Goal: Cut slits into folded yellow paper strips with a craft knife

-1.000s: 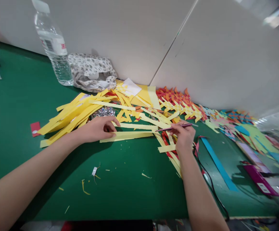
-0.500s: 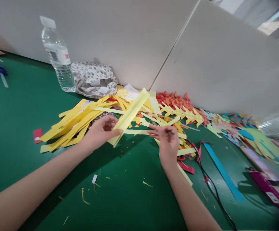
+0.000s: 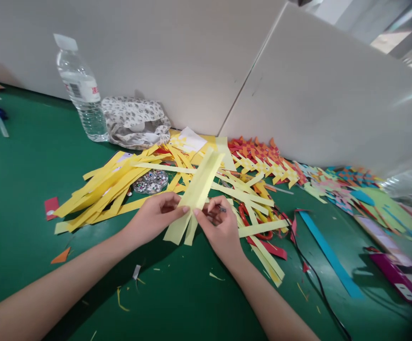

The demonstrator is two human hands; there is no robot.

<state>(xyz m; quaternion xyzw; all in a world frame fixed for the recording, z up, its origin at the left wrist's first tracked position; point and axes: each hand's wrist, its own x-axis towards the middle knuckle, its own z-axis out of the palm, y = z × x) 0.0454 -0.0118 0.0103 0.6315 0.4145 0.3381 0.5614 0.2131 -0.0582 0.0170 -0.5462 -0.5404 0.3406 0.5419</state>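
Observation:
A pale yellow paper strip (image 3: pixel 199 182), creased lengthwise and parted into two flaps at its near end, is held above the green table. My left hand (image 3: pixel 161 212) pinches its left edge, thumb on top. On the other side my right hand (image 3: pixel 222 226) pinches the right flap near the split, its fingers curled behind the paper. Behind the hands lie many loose strips: a bundle of deeper yellow ones (image 3: pixel 103 192) to the left and pale yellow ones (image 3: pixel 246 194) to the right. A clear container of googly eyes (image 3: pixel 151 182) sits between them.
A water bottle (image 3: pixel 81 90) and a patterned cloth pouch (image 3: pixel 137 121) stand by the grey partition (image 3: pixel 177 57). Woven paper fish (image 3: pixel 259 158) line its foot. To the right are a black cable (image 3: pixel 314 277), a blue strip (image 3: pixel 328 253) and a purple power strip (image 3: pixel 396 279).
My right hand has moved left and taken hold of the strip's right side. The folded strip has been opened wider, its near end now spread into two flaps.

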